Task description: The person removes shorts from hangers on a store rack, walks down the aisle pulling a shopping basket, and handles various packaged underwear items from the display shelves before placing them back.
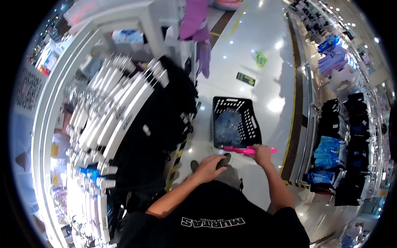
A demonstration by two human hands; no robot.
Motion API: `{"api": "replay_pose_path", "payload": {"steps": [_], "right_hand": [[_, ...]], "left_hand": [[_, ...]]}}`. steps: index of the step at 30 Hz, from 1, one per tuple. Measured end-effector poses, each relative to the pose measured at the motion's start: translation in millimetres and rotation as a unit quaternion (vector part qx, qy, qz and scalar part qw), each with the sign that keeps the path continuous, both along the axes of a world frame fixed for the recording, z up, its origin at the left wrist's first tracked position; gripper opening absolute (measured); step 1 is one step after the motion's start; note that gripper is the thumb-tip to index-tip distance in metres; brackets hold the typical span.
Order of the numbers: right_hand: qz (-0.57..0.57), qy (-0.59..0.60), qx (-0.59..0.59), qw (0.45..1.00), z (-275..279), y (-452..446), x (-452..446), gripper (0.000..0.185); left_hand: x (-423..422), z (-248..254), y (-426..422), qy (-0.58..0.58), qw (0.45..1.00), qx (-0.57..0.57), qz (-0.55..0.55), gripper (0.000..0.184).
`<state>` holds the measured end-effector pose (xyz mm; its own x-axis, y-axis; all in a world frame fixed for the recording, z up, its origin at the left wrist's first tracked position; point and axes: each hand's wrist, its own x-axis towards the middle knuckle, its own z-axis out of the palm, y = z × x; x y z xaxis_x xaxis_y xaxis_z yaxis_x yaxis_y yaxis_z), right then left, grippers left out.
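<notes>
A pink handheld tool (248,150) is gripped in my right hand (262,155), reaching across the near edge of a black perforated basket (250,124). Clear, bluish plastic items (228,126) lie inside the basket, which stands on the floor. My left hand (210,168) is to the left of the tool, apart from it, with the fingers spread and nothing in them.
Black clothes (142,140) on white hangers (120,111) fill a rack close on my left. Display shelving with blue and black garments (328,153) runs along the right. Purple clothing (194,20) hangs at the upper middle. Floor stickers (245,78) lie beyond the basket.
</notes>
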<state>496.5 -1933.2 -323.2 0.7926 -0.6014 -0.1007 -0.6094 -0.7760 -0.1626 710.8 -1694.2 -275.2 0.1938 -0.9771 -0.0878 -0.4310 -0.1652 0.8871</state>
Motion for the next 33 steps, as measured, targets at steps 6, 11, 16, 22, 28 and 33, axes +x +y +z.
{"api": "replay_pose_path", "payload": {"steps": [6, 11, 16, 22, 28, 33], "right_hand": [[-0.001, 0.005, -0.025, 1.000, -13.8, -34.3, 22.8, 0.033], [-0.016, -0.037, -0.024, 0.999, -19.2, -80.1, 62.7, 0.011], [0.019, -0.140, 0.009, 0.990, -32.3, -150.4, 98.7, 0.025], [0.080, -0.185, -0.024, 0.979, -26.2, -247.3, 107.6, 0.024], [0.054, -0.140, -0.056, 0.987, -41.7, -318.1, 167.3, 0.018], [0.079, -0.123, -0.067, 0.987, -46.9, -368.1, 209.8, 0.017]], "left_hand": [[-36.6, -34.2, -117.3, -0.178, 0.975, -0.129, -0.024, 0.052], [-32.7, -64.6, -209.3, -0.291, 0.956, -0.045, -0.007, 0.040], [1.3, -79.4, -299.1, -0.303, 0.952, 0.043, -0.025, 0.027], [52.0, -68.6, -373.2, -0.348, 0.931, 0.109, 0.003, 0.030], [94.3, -81.9, -429.1, -0.372, 0.919, 0.112, 0.065, 0.026], [129.7, -93.8, -472.4, -0.376, 0.914, 0.114, 0.097, 0.024]]}}
